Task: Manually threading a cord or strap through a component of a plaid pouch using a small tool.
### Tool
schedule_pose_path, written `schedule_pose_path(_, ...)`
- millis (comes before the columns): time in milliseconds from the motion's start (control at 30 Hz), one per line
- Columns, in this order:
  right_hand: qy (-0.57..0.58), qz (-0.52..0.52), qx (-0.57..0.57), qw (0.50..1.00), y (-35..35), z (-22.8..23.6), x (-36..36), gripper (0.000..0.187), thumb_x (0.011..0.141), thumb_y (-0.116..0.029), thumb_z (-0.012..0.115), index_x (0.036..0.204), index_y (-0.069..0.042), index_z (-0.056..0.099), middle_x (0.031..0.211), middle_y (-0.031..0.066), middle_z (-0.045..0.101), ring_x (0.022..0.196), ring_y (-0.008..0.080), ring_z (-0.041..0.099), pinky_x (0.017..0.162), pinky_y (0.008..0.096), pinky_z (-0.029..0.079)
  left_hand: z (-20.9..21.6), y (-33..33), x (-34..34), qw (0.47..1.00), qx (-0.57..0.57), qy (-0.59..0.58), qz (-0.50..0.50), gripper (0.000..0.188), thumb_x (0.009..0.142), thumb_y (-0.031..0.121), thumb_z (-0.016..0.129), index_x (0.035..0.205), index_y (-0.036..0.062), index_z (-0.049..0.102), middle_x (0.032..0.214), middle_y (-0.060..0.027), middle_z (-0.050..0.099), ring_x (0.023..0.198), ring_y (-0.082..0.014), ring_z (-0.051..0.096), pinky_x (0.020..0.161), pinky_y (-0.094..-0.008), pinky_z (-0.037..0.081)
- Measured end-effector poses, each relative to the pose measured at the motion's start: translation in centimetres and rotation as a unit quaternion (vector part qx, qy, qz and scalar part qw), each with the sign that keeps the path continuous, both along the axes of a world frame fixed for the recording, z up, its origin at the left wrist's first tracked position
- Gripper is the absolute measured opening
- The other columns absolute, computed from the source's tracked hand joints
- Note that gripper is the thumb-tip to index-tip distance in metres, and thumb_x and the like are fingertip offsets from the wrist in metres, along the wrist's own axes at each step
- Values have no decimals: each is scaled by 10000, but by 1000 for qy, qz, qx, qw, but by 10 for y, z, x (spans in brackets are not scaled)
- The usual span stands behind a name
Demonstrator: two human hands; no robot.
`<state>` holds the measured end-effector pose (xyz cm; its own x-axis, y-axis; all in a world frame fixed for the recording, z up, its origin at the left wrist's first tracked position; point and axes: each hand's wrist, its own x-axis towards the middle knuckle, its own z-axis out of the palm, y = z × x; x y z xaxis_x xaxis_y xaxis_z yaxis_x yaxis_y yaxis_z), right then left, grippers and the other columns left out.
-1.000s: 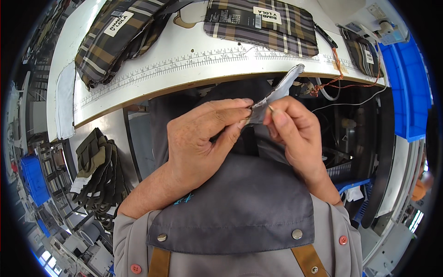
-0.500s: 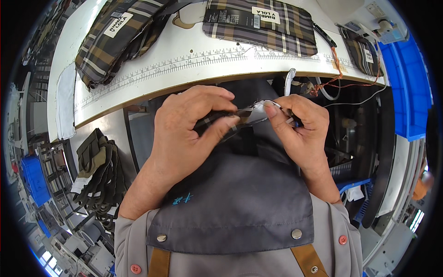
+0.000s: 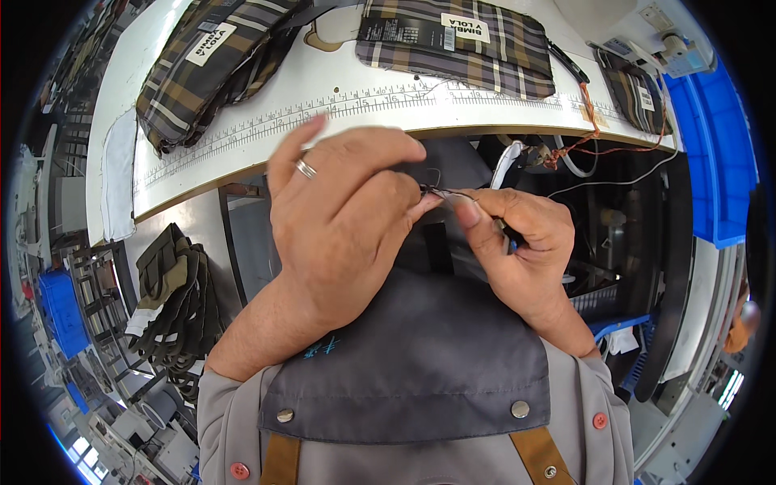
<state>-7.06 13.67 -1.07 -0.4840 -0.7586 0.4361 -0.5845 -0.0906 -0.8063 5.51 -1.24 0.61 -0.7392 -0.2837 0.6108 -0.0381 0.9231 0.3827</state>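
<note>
My left hand (image 3: 343,218), with a ring on one finger, is raised in front of the table edge. Its thumb and index finger pinch one end of a small fabric piece (image 3: 446,195) with a dark edge and a pale part. My right hand (image 3: 529,246) grips the other end between thumb and curled index finger, so the two hands nearly meet. A small dark and blue object (image 3: 509,242) shows inside the right hand's curl; its kind is hidden. A thin loose thread stands up near the left fingertips.
Plaid fabric pieces with labels (image 3: 202,73) lie on the white table (image 3: 267,153), along a printed ruler scale. A black tool (image 3: 568,61) with an orange cord lies at right. Beyond it stands a blue bin (image 3: 711,153). Dark fabric parts (image 3: 174,299) hang at left.
My left hand has turned over and moved toward the right hand, its other fingers lifting. The plaid part seen under it is now hidden. My right hand has shifted slightly left and down.
</note>
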Motion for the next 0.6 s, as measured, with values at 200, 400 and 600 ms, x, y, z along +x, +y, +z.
schedule_pose_path(200, -26, 19, 8, 999, 2, -3, 0, 136, 853, -5, 753, 988, -2, 742, 766, 105, 726, 604, 116, 663, 561, 224, 493, -2, 1, 9, 999, 39, -38, 7, 175, 741, 93, 805, 830, 102, 655, 805, 32, 686, 710, -151, 638, 809, -321, 437)
schedule_pose_path(400, -156, 13, 17, 988, 4, -9, 4, 101, 876, -17, 747, 973, 10, 743, 669, 24, 645, 556, 38, 487, 517, 205, 387, -9, -6, 7, 981, 188, -37, -38, 184, 740, 40, 827, 865, 27, 693, 883, -82, 721, 864, -193, 684, 792, -292, 515)
schedule_pose_path(600, -333, 19, 12, 942, 5, -11, 4, 105, 941, -74, 700, 946, 22, 743, 671, -12, 634, 562, 28, 472, 525, 199, 376, -16, -2, 5, 929, 355, -35, -101, 88, 870, 29, 734, 932, -15, 690, 1068, -136, 738, 958, -178, 687, 848, -294, 520)
